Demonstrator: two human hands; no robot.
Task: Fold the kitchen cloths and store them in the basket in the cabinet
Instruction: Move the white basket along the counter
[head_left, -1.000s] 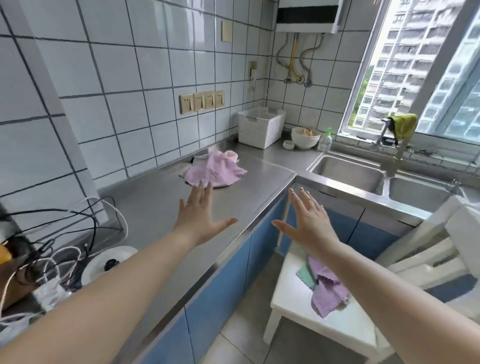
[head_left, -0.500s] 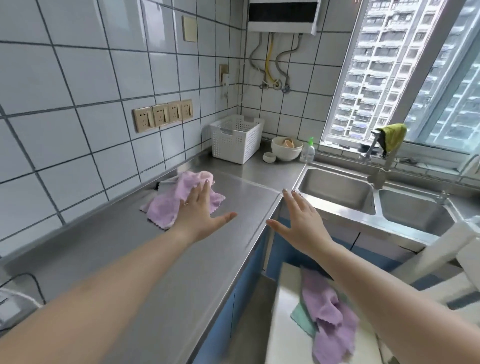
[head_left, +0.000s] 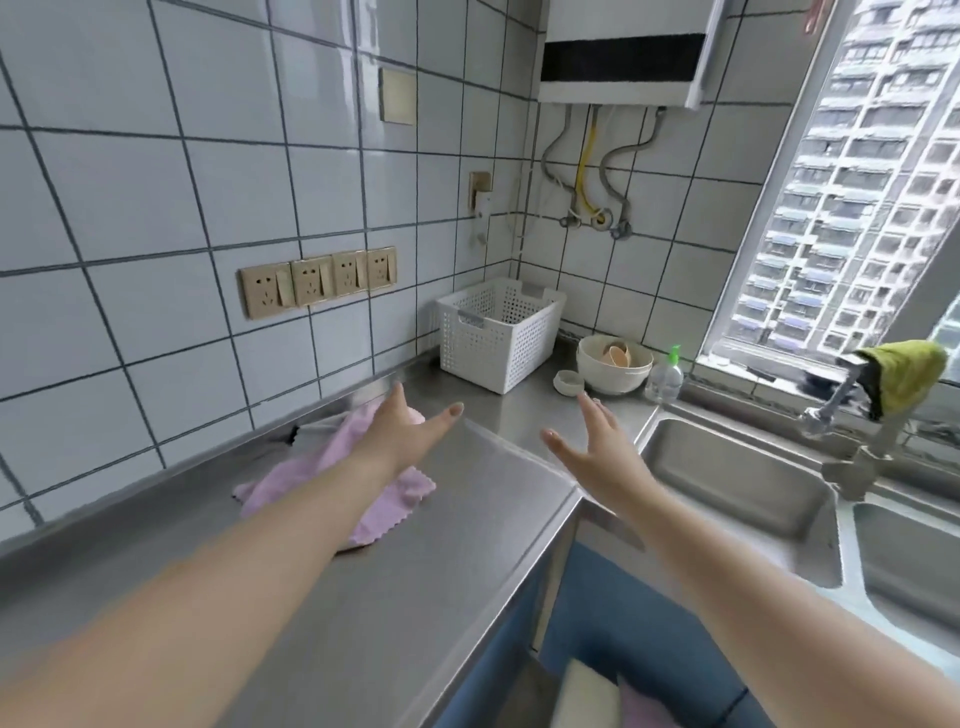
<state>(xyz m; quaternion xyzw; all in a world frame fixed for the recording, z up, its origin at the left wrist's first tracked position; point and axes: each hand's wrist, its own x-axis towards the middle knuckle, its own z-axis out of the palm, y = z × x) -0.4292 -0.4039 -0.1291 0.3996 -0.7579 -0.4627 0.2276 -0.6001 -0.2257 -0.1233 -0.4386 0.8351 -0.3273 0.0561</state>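
A crumpled pink cloth (head_left: 387, 506) lies on the steel counter (head_left: 457, 561) near the tiled wall. My left hand (head_left: 402, 434) hovers over it, fingers straight and spread, and hides its middle; I cannot tell whether it touches. My right hand (head_left: 597, 452) is stretched out open above the counter's right end, holding nothing. A white perforated basket (head_left: 498, 335) stands in the back corner of the counter. Part of another pink cloth (head_left: 636, 709) shows on a white stool at the bottom edge.
A double steel sink (head_left: 737, 493) with a tap (head_left: 841, 415) and a green rag (head_left: 904, 374) is at the right. A white bowl (head_left: 613, 371), a small dish (head_left: 569, 382) and a soap bottle (head_left: 665, 379) sit beside the basket. Blue cabinet fronts (head_left: 613, 613) are below.
The view has moved closer to the counter and turned up. Both hands have reached further forward, the left one over the pink cloth. The stool has dropped almost out of view.
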